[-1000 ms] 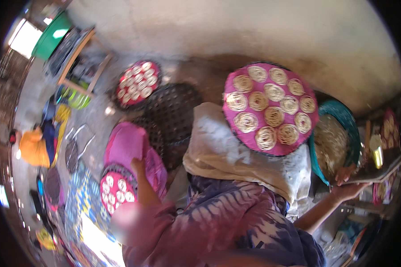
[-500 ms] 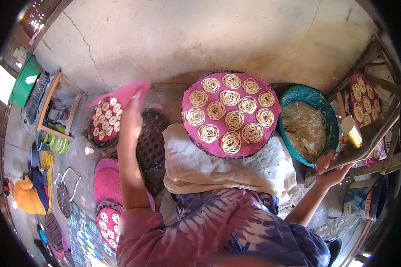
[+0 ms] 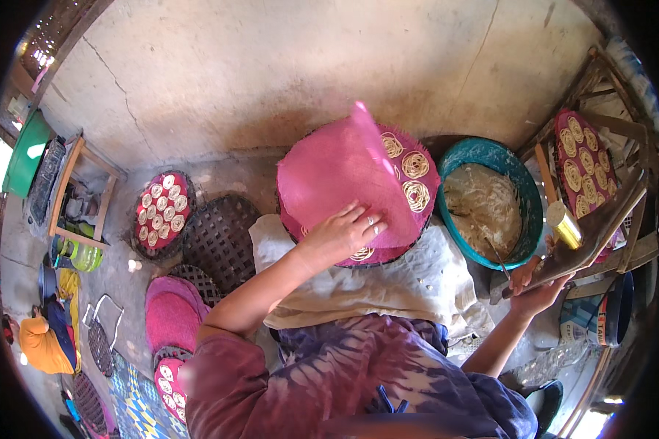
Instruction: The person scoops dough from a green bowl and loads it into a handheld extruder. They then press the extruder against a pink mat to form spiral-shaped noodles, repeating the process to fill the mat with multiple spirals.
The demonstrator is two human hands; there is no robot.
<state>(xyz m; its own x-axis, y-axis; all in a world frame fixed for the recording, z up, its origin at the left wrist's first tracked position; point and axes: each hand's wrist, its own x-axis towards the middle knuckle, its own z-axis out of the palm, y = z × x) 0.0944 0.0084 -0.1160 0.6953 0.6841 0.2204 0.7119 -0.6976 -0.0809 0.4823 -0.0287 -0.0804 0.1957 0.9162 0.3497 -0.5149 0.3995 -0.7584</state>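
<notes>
My left hand [image 3: 344,233] holds a pink mesh cloth [image 3: 329,175] low over a round tray, its fingers partly curled on the cloth. The cloth's right edge is lifted and blurred. Beneath it the tray's pink lining [image 3: 426,175] shows at the right, where several coiled noodle nests [image 3: 416,164] stay uncovered; the others are mostly hidden. My right hand [image 3: 538,289] grips the near end of a long wooden board [image 3: 589,249], fingers wrapped round its edge. A gold metal cylinder [image 3: 565,225] stands up from that board.
Right of the tray is a teal basin [image 3: 538,205] of pale dough [image 3: 490,208]. Pale cloth [image 3: 373,282] lies under the tray. A tray of nests [image 3: 161,212], a black lattice tray [image 3: 223,238] and pink cloths [image 3: 172,307] are at left. Another tray [image 3: 584,161] leans far right.
My left hand has brought the pink cloth rightward from the small left tray onto the large tray, covering most of its nests. My right hand keeps its grip on the board.
</notes>
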